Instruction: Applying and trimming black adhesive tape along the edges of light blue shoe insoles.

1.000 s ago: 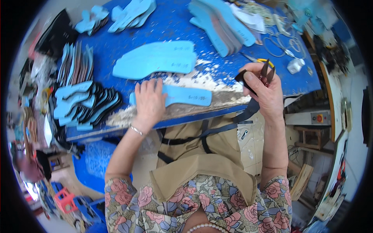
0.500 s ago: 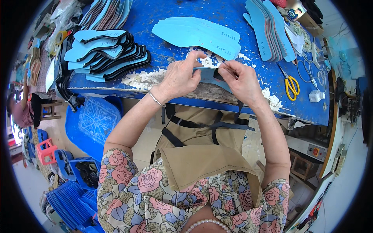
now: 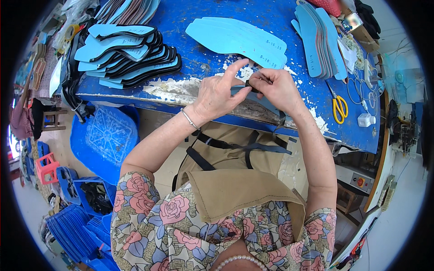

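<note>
Over the front edge of the bench, a light blue insole (image 3: 264, 104) is between my hands, partly covered by them. My left hand (image 3: 216, 95) grips its left part; the forefinger is raised and the thumb reaches to the insole's edge. My right hand (image 3: 279, 88) pinches a narrow black strip (image 3: 282, 119) against the insole's far edge. The strip's tail hangs below my right hand. Just beyond my hands lie several plain blue insoles (image 3: 233, 38), overlapping. A pile of blue insoles with black-bound edges (image 3: 129, 56) is to the left.
More insoles are stacked at the far left (image 3: 129, 11) and the right (image 3: 316, 45). Yellow-handled scissors (image 3: 339, 108), a small white bottle (image 3: 366, 119) and cords (image 3: 361, 86) are on the right. A blue tub (image 3: 106, 135) stands below the bench's left side. Black straps cross my tan apron (image 3: 244, 198).
My left thumb has come right, up to my right fingers, and the left forefinger has lifted. My right fingers have shifted slightly left along the insole's edge. The whole view has shifted a little.
</note>
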Tool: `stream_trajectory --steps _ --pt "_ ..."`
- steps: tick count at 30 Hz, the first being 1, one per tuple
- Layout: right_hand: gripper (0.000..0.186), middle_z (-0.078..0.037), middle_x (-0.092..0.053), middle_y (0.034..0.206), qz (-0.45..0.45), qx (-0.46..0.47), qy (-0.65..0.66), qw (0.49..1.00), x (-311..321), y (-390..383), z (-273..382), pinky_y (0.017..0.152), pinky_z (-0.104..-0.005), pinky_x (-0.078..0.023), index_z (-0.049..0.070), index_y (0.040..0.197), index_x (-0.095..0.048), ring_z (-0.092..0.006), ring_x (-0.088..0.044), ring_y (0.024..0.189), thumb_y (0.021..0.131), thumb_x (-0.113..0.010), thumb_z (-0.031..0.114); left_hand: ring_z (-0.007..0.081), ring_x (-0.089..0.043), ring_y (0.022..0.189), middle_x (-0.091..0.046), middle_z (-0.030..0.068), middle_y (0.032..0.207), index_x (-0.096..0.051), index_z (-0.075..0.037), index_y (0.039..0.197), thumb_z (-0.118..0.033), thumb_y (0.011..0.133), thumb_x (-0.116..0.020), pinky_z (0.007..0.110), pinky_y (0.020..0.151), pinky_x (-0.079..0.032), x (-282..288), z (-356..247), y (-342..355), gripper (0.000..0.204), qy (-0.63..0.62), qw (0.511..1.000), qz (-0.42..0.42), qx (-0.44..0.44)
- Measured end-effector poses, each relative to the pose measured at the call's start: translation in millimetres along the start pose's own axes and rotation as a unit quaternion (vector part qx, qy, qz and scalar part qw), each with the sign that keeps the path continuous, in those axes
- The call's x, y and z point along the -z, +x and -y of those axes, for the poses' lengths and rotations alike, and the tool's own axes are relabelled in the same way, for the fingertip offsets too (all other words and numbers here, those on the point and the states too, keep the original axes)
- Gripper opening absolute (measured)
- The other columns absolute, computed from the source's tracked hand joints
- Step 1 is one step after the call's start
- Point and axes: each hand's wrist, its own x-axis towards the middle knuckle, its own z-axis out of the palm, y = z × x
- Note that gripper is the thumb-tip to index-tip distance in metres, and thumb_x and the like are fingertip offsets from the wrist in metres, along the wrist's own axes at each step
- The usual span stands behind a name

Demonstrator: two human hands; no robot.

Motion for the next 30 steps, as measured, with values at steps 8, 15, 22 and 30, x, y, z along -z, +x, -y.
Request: stream_trajectory --steps 8,15,22,30 --pt "0.012 0.000 -0.058 0.062 0.114 -0.039 0.157 0.980 31 -4 -17 0.048 -0.0210 -0.037 0.001 0.074 -0.065 -0.0043 -0.046 0.051 0.075 -0.069 0.012 0.0204 -0.061 0.056 -0.063 0.0069 0.067 -0.065 -0.009 0.085 -0.005 0.075 -0.067 0.029 0.051 -0.047 -6 3 -7 0.011 0.017 0.988 -0.063 -0.140" --pt "0.017 -0.004 -0.058 0.059 0.022 -0.034 0.063 0.997 20 -24 -23 0.052 -0.0261 -0.040 0.000 0.072 -0.064 -0.0065 -0.048 0.056 0.071 -0.071 0.016 0.0245 -0.059 0.061 -0.059 0.0070 0.068 -0.063 -0.008 0.089 -0.015 0.081 -0.062 0.033 0.052 -0.047 1 -15 5 0.011 0.097 0.991 0.042 -0.084" --pt "0.010 -0.012 -0.061 0.064 -0.052 0.107 -0.277 0.953 18 -46 -13 0.056 -0.0376 -0.048 0.005 0.072 -0.061 -0.0276 -0.061 0.059 0.072 -0.062 0.015 0.0274 -0.059 0.068 -0.059 0.0094 0.074 -0.058 -0.006 0.095 -0.022 0.082 -0.059 0.038 0.058 -0.048 -1 -13 10 0.021 0.184 0.965 0.173 -0.066" --pt "0.017 -0.010 -0.063 0.069 -0.104 0.147 -0.227 0.957 32 -36 -10 0.055 -0.0328 -0.048 0.002 0.083 -0.060 -0.0232 -0.062 0.059 0.071 -0.065 0.013 0.0233 -0.049 0.101 -0.050 0.0143 0.120 -0.041 0.001 0.129 -0.009 0.073 -0.067 0.034 0.082 -0.042 43 -21 26 0.062 0.158 0.958 -0.133 -0.197"
